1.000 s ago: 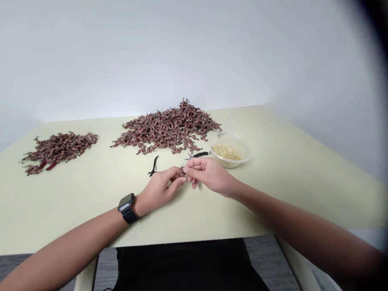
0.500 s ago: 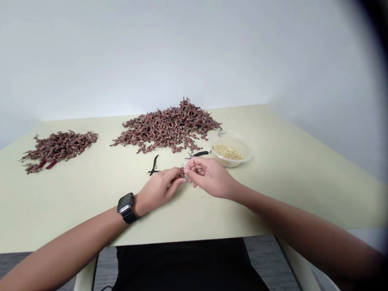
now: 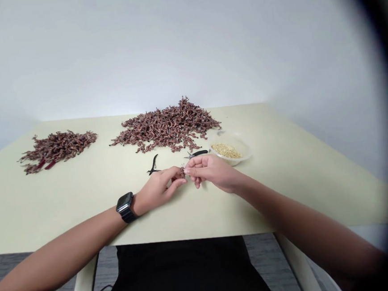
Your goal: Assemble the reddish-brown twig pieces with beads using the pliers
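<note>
Between thumb and fingers, my left hand (image 3: 161,184) holds a small reddish-brown beaded piece (image 3: 182,172), mostly covered by the fingers. My right hand (image 3: 211,172) meets it from the right, thumb and forefinger pinched at the piece's edge; whatever is in that pinch is too small to make out. Just beyond the hands lie black-handled pliers (image 3: 199,153) with their pointed metal jaws to the left. A second black hand tool (image 3: 154,165), partly behind my left hand, rests on the table.
A large heap of similar reddish-brown pieces (image 3: 170,127) is at the table's back middle. On the left lies a smaller heap (image 3: 60,147) with dark red strips in front. A clear plastic bowl (image 3: 247,149) of tiny gold-coloured parts (image 3: 226,150) stands beyond my right hand.
My right hand has turned slightly, with its lower fingers curling a little further beneath. My left hand keeps its hold on the brown piece almost unmoved.
</note>
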Demonstrator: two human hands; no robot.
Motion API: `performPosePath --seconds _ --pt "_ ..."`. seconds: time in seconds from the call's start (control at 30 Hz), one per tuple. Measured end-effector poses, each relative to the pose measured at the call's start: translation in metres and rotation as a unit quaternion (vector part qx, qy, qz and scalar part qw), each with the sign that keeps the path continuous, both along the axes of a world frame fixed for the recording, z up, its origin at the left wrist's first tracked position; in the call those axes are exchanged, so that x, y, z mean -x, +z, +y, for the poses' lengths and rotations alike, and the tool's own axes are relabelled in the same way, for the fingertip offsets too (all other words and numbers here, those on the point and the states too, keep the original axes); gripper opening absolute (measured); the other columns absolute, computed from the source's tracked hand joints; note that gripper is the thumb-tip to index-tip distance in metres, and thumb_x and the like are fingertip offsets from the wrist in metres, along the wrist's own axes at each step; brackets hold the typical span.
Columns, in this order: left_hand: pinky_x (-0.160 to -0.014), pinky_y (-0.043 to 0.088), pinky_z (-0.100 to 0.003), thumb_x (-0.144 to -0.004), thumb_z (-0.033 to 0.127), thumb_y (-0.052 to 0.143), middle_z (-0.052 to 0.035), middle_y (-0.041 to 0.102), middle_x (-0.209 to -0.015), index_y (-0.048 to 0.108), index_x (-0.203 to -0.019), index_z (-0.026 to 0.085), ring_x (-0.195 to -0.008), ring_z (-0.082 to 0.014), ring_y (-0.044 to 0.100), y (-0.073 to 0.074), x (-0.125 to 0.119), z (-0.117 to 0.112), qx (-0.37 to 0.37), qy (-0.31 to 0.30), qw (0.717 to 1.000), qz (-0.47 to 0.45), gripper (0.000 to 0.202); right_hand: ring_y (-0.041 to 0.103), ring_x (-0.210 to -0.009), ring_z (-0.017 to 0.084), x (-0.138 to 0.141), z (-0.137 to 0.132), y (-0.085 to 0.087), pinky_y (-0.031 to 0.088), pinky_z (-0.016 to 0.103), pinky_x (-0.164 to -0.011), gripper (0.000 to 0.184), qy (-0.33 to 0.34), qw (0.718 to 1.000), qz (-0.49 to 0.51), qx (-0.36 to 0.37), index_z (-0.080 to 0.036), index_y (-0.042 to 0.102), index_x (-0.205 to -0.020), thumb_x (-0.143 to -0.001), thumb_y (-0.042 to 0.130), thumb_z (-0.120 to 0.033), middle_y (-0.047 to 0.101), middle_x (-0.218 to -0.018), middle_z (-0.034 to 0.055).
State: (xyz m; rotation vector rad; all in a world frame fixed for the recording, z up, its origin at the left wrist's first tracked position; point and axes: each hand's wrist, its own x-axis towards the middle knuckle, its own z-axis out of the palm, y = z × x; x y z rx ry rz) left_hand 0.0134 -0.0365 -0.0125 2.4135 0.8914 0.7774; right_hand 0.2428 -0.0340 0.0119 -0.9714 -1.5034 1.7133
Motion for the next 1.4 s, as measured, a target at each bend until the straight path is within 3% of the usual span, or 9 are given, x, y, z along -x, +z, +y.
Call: performPosePath --seconds 0.2,0.6,0.77,0.83,0.9,1.0,1.1,1.27,1.4 --pt "-0.068 0.043 -0.024 -0.103 0.038 0.053 -0.0010 0.069 -0.087 0.060 -0.098 0.019 -0.071 -0.0124 0.061 0.001 -0.001 -0.001 0.029 0.007 1.000 -0.006 0.022 0.060 -0.060 0.011 -0.001 0.000 -0.001 0.053 0.026 -0.061 0.024 -0.003 1.000 -0.018 -0.020 -0.016 0.070 -0.087 -0.081 0.079 -0.038 0.065 -0.071 -0.0002" --pt "-0.069 0.043 -0.025 -0.103 0.040 0.054 -0.0009 0.070 -0.086 0.061 -0.097 0.019 -0.072 -0.0130 0.062 -0.001 -0.002 0.001 0.052 0.020 0.998 -0.011 0.023 0.063 -0.064 0.015 0.002 -0.007 -0.001 0.052 0.030 -0.065 0.019 -0.036 0.977 -0.124 -0.170 -0.021 0.066 -0.091 -0.093 0.062 -0.039 0.066 -0.073 0.0007" --pt "-0.067 0.044 -0.024 -0.103 0.041 0.053 -0.0005 0.069 -0.083 0.062 -0.093 0.018 -0.072 -0.0126 0.062 0.002 -0.003 -0.001 0.089 0.012 0.995 -0.033 0.027 0.057 -0.070 0.017 0.000 -0.011 -0.003 0.045 0.032 -0.067 0.013 -0.057 0.904 -0.218 -0.365 -0.023 0.064 -0.093 -0.096 0.058 -0.033 0.064 -0.079 0.0027" --pt "-0.067 0.044 -0.023 -0.103 0.041 0.052 -0.0008 0.069 -0.082 0.062 -0.091 0.018 -0.072 -0.0125 0.062 0.002 -0.003 -0.002 0.104 0.006 0.994 -0.044 0.028 0.056 -0.071 0.017 0.001 -0.011 -0.005 0.044 0.032 -0.068 0.011 -0.055 0.882 -0.235 -0.406 -0.023 0.064 -0.093 -0.096 0.058 -0.032 0.063 -0.079 0.0032" --pt "-0.066 0.044 -0.023 -0.103 0.042 0.052 -0.0007 0.069 -0.082 0.061 -0.091 0.018 -0.072 -0.0123 0.061 0.001 -0.003 -0.002 0.102 0.008 0.994 -0.046 0.028 0.056 -0.070 0.017 0.002 -0.012 -0.006 0.045 0.032 -0.067 0.012 -0.062 0.896 -0.221 -0.379 -0.023 0.064 -0.093 -0.095 0.058 -0.033 0.063 -0.078 0.0029" --pt "-0.065 0.042 -0.023 -0.103 0.041 0.052 -0.0002 0.066 -0.080 0.060 -0.092 0.018 -0.068 -0.0121 0.059 -0.002 -0.002 -0.001 0.064 0.016 0.997 -0.027 0.027 0.060 -0.063 0.015 0.007 -0.012 -0.008 0.048 0.030 -0.060 0.014 -0.072 0.955 -0.153 -0.243 -0.022 0.064 -0.093 -0.094 0.060 -0.035 0.064 -0.073 0.0011" --pt "-0.067 0.041 -0.025 -0.105 0.039 0.049 -0.0017 0.065 -0.083 0.058 -0.094 0.018 -0.071 -0.0133 0.058 -0.004 0.000 0.001 0.008 0.012 1.000 0.004 0.025 0.061 -0.056 0.014 0.010 -0.010 -0.008 0.049 0.028 -0.056 0.015 -0.064 0.988 -0.086 -0.113 -0.019 0.066 -0.089 -0.091 0.063 -0.033 0.064 -0.068 0.0002" --pt "-0.070 0.041 -0.027 -0.107 0.039 0.044 -0.0053 0.063 -0.088 0.056 -0.098 0.018 -0.077 -0.0164 0.058 -0.004 0.001 0.002 -0.073 -0.005 0.996 0.047 0.026 0.049 -0.053 0.009 0.009 -0.004 -0.006 0.045 0.025 -0.050 0.017 -0.054 0.997 0.000 0.060 -0.016 0.067 -0.076 -0.080 0.075 -0.031 0.058 -0.064 -0.0016" --pt "-0.068 0.041 -0.026 -0.107 0.038 0.045 -0.0039 0.064 -0.087 0.055 -0.098 0.019 -0.075 -0.0155 0.059 -0.003 0.000 0.002 -0.058 -0.002 0.998 0.034 0.024 0.043 -0.052 0.008 0.008 -0.001 -0.006 0.041 0.023 -0.048 0.024 -0.041 0.994 0.030 0.099 -0.016 0.065 -0.072 -0.074 0.082 -0.032 0.052 -0.060 -0.0035"
